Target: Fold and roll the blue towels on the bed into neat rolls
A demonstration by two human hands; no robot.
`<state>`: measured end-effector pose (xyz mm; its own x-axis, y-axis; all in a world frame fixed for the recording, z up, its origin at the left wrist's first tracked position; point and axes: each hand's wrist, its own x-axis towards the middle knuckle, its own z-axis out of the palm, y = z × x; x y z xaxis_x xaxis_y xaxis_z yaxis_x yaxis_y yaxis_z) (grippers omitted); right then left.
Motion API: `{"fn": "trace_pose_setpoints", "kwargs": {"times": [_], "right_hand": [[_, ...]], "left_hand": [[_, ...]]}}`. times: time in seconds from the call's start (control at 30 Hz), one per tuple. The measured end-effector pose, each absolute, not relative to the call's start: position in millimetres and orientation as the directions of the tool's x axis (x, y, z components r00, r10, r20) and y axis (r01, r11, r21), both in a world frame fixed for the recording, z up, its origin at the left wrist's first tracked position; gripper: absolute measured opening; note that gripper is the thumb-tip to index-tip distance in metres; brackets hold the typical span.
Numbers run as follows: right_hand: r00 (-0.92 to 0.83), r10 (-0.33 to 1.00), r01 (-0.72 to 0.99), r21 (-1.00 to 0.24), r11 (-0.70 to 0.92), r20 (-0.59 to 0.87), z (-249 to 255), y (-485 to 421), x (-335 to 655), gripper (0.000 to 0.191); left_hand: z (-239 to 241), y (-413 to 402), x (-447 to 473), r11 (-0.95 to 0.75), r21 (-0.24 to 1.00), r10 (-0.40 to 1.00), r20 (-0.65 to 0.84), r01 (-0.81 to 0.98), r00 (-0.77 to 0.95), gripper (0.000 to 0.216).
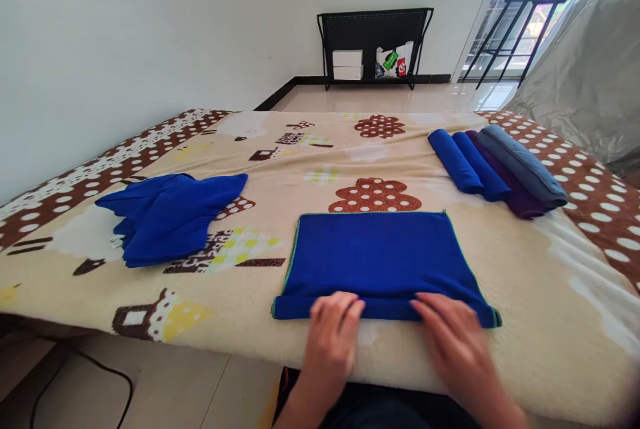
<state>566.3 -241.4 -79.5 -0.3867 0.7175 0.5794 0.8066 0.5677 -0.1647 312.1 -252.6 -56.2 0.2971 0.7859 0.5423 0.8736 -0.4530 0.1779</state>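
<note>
A blue towel (373,249) with green-stitched edges lies spread on the patterned blanket in front of me, its near edge turned into a narrow roll. My left hand (336,329) curls its fingers over the left-middle part of that roll. Farther right, my right hand (450,332), slightly blurred, grips the same roll with bent fingers. Both thumbs are mostly hidden from view. To the left rests a loose pile of blue cloths (170,216) with a small white tag.
Several rolled towels sit side by side at the right: blue rolls (455,161), a purple roll (515,179) and a grey-blue roll (523,162). Beyond the blanket (280,196) stands a black rack (375,29). A black cable (107,369) runs along the floor at lower left.
</note>
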Motion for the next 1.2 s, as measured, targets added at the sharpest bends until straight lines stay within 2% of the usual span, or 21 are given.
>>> {"fn": "trace_pose_setpoints", "kwargs": {"times": [0.1,0.17,0.37,0.5,0.57,0.67,0.77,0.9,1.03,1.13,1.2], "right_hand": [[-0.548,0.691,0.724,-0.146,0.674,0.471,-78.8,-238.4,530.8,0.049],[-0.561,0.719,0.752,-0.112,0.65,0.41,-80.3,-235.5,537.1,0.051],[-0.365,0.841,0.902,-0.07,0.425,0.4,-93.3,-239.7,630.3,0.058],[-0.275,0.842,0.937,-0.066,0.342,0.464,-90.9,-243.9,625.7,0.054],[-0.283,0.811,0.925,-0.077,0.371,0.512,-84.4,-241.7,593.9,0.049],[-0.433,0.767,0.848,-0.076,0.525,0.472,-74.8,-234.5,540.0,0.046],[-0.515,0.765,0.817,-0.049,0.575,0.386,-73.0,-227.6,519.4,0.049],[-0.378,0.835,0.902,-0.044,0.429,0.399,-84.0,-226.9,565.9,0.054],[-0.245,0.869,0.955,-0.046,0.292,0.43,-95.9,-236.0,626.6,0.058],[-0.187,0.863,0.971,-0.045,0.235,0.469,-96.0,-239.7,631.3,0.054],[-0.146,0.84,0.975,-0.065,0.21,0.523,-90.9,-238.5,611.7,0.047]], "left_hand": [[-59.0,-249.3,328.7,-0.571,0.153,0.779,0.41,0.807,0.474,0.044],[-63.6,-247.2,313.6,-0.553,0.13,0.793,0.385,0.823,0.472,0.048],[-72.1,-256.8,229.4,-0.325,0.083,0.872,0.412,0.942,0.264,0.05],[-66.8,-261.7,242.0,-0.167,0.123,0.84,0.537,0.978,0.076,0.041],[-61.3,-259.2,270.4,-0.244,0.162,0.819,0.563,0.956,0.114,0.042],[-54.3,-249.7,312.9,-0.46,0.183,0.811,0.485,0.869,0.326,0.046],[-55.2,-239.7,321.1,-0.475,0.166,0.836,0.39,0.864,0.385,0.043],[-68.5,-240.6,266.8,-0.328,0.09,0.872,0.412,0.94,0.265,0.045],[-76.9,-252.2,218.3,-0.169,0.093,0.875,0.472,0.981,0.106,0.046],[-70.8,-254.3,226.3,-0.091,0.084,0.84,0.541,0.992,0.031,0.042],[-62.7,-250.9,248.6,-0.13,0.089,0.813,0.58,0.988,0.055,0.042]]}}
